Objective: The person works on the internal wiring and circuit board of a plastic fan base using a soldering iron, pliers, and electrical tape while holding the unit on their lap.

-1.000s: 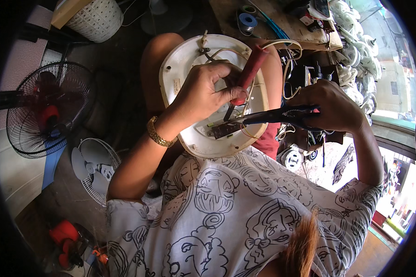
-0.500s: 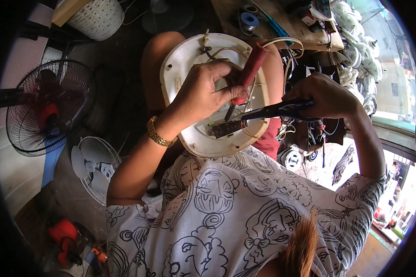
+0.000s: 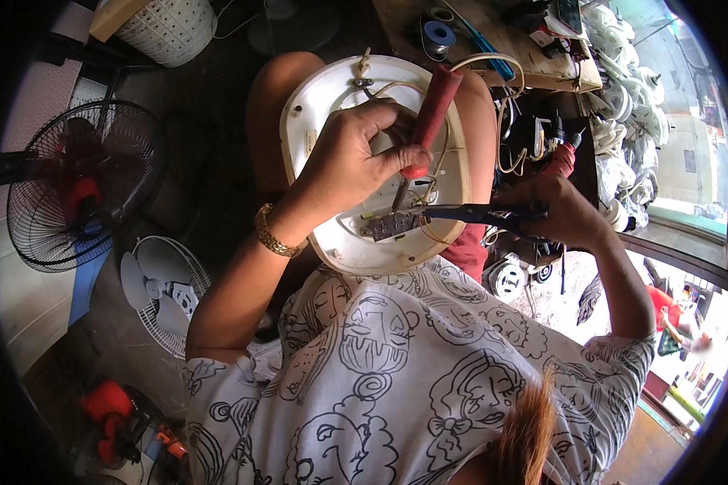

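An upturned white oval plastic fan base rests across my lap, its hollow inside facing up. My left hand is closed around the red handle of a soldering iron, which points down. Its tip is at or very close to a dark switch block in the lower part of the base. My right hand grips dark long-nose pliers, whose jaws reach the wires at the block's right end. Whether the jaws pinch a wire is too small to tell. Thin wires run inside the base.
A wooden bench at the top right carries a solder spool and blue tweezers. White fan parts pile up at the right. A caged fan and a white fan stand left. Someone in red is beyond the opening.
The soldering iron's handle has shifted slightly left. My right hand has lowered and turned, bringing the pliers nearly level at the switch block. A person in red has appeared outside at right.
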Motion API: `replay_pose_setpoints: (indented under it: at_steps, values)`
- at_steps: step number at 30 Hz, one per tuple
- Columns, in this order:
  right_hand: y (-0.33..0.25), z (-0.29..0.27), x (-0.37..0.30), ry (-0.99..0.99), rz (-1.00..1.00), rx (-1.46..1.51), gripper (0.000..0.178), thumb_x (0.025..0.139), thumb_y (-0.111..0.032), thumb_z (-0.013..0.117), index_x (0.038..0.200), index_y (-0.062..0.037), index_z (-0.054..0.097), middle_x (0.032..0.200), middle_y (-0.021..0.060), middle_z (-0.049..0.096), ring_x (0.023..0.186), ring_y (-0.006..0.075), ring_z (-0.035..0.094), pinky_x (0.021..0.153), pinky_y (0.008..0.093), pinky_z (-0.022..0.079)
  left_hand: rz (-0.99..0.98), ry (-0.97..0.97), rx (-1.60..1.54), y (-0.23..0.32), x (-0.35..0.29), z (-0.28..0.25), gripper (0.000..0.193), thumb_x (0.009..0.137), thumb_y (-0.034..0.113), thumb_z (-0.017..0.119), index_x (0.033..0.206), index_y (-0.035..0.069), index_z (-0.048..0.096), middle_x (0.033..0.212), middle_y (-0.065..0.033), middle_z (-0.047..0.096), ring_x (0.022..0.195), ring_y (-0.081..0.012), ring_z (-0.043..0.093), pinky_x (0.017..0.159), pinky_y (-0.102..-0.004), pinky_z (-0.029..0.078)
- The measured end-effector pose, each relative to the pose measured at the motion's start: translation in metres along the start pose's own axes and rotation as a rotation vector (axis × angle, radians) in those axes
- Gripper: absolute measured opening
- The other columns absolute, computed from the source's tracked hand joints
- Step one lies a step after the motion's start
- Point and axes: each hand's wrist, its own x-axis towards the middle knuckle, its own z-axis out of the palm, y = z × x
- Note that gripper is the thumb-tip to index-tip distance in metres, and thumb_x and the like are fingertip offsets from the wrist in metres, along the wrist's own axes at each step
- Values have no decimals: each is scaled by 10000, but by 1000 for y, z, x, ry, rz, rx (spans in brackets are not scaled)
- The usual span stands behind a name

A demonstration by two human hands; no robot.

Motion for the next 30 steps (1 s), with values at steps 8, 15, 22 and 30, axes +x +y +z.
replay_pose_setpoints:
  at_steps: [8,15,22,30]
  values:
    - [-9,13,-13,153,-111,-214,444,716,-62,811,1157,-60,763,1046,136,758,942,298,741,837,385,583,-33,-1,-4,2,3,-2,244,873,141,841,989,-15,695,914,-1,686,758,-36,549,695,-215,466]
    - [-14,3,-9,129,-136,-258,440,725,-81,800,1163,-61,759,1053,134,760,950,318,738,864,403,581,-39,-7,-32,0,0,-3,239,882,123,830,1002,-23,683,912,-7,687,784,-44,582,722,-224,495]
    - [-17,15,-15,162,-84,-229,434,727,-77,800,1159,-72,767,1062,122,767,947,292,750,845,385,596,-51,7,-50,2,0,-4,203,888,118,818,961,-26,695,877,-45,720,775,-91,640,735,-258,510]
    - [-14,51,-31,126,192,60,368,789,-45,788,1156,-66,770,918,121,766,715,214,738,687,323,592,-70,21,-104,0,-1,-2,239,881,150,836,993,-13,701,903,4,680,773,-43,552,720,-226,471]
